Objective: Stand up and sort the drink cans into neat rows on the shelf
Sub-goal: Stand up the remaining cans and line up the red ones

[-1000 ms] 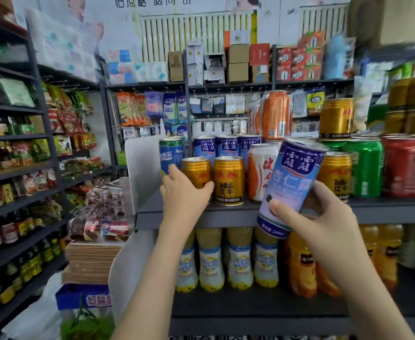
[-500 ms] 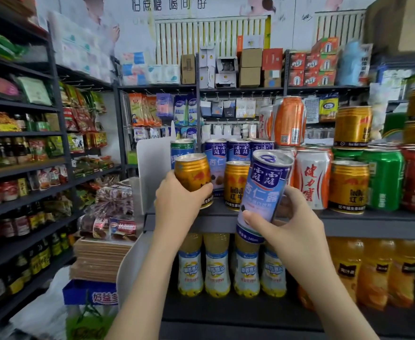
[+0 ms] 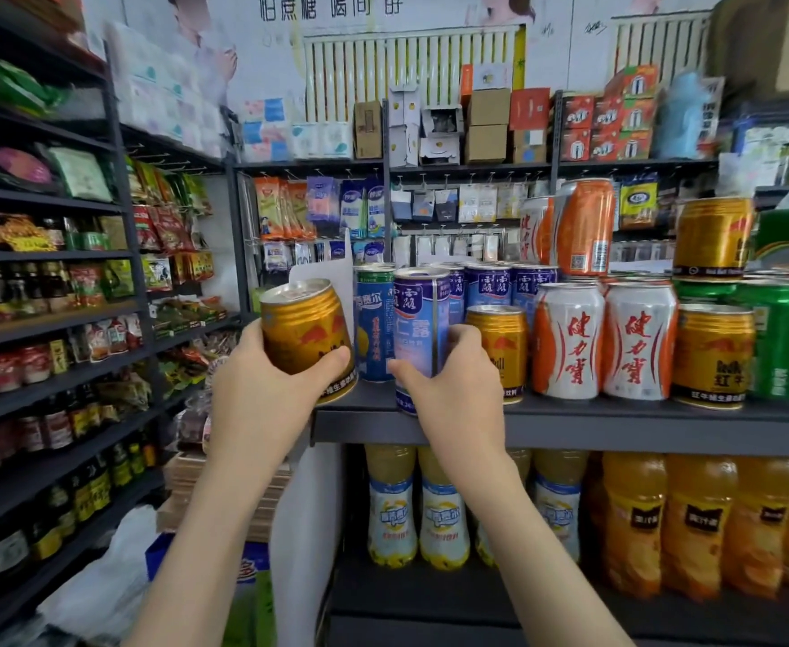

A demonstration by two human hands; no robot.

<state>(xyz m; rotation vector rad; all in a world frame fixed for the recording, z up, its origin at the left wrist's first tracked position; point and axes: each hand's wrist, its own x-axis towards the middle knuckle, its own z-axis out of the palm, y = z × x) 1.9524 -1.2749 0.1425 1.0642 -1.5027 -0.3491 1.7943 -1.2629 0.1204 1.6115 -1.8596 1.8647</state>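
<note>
- The shelf [image 3: 570, 429] carried mixed drink cans crowded together, with a second tier stacked on top toward 2 o'clock. I judged the rows far from neat.
- The lower shelf [image 3: 476, 595], at 6 o'clock, held upright pale yellow bottles [image 3: 392, 520] and orange juice bottles [image 3: 691, 520].
- A back row of blue cans [image 3: 490, 284] stood at 12 o'clock of your hands. The white-and-orange cans [image 3: 567, 340] and a green can [image 3: 780, 338] stood at 3 o'clock.
- Your left grip [image 3: 262, 394] was curled round a gold can [image 3: 306, 333], which was tilted with its top leaning toward 10 o'clock. Its base sat at the shelf's left end. If you had loosened there, it could have dropped off the end.
- Your right grip [image 3: 453, 394] was wrapped round the purple can [image 3: 418, 329], upright at the front lip. Set down that far forward, it could have tipped off the edge.
- Another gold can [image 3: 500, 343] stood just behind your right knuckles. A push inward might have knocked it into its neighbours.
- The tilted orange can [image 3: 584, 226] on the top tier looked unsteady. A jolt to the shelf could have brought it down.
</note>
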